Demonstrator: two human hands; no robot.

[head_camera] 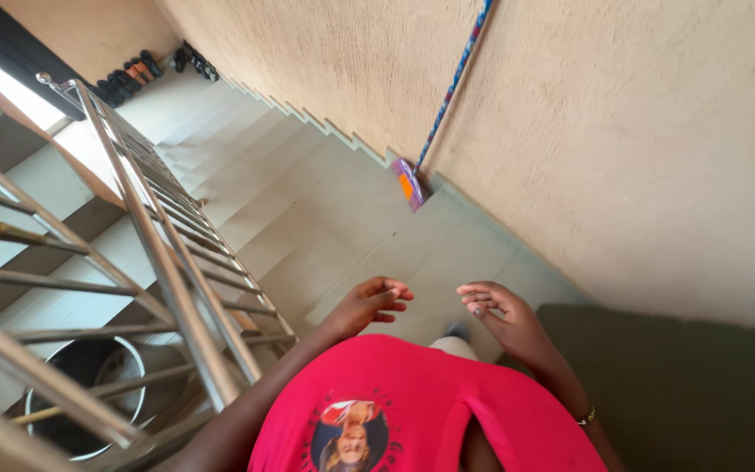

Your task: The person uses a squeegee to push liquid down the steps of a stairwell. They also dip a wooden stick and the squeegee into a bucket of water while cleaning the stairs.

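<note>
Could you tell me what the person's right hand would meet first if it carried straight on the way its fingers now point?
The right hand has curled fingers pointing toward the left hand, which it would probably meet first, though depth between them is unclear.

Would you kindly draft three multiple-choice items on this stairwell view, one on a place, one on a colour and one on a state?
1. Where does the broom stand?
A. Leaning against the textured wall, its head on the landing
B. Lying flat across the stairs
C. Hooked over the railing

2. What colour is the person's shirt?
A. Blue
B. Red
C. White

3. What state are the two hands in?
A. Both grip the broom
B. One grips the railing
C. Both are free, fingers loosely curled

Answers:
1. A, since the striped handle slants up the wall from the head on the floor.
2. B, since the shirt at the bottom of the view is bright red.
3. C, since the left hand and right hand hover over the floor, touching neither the broom nor the metal railing.
</note>
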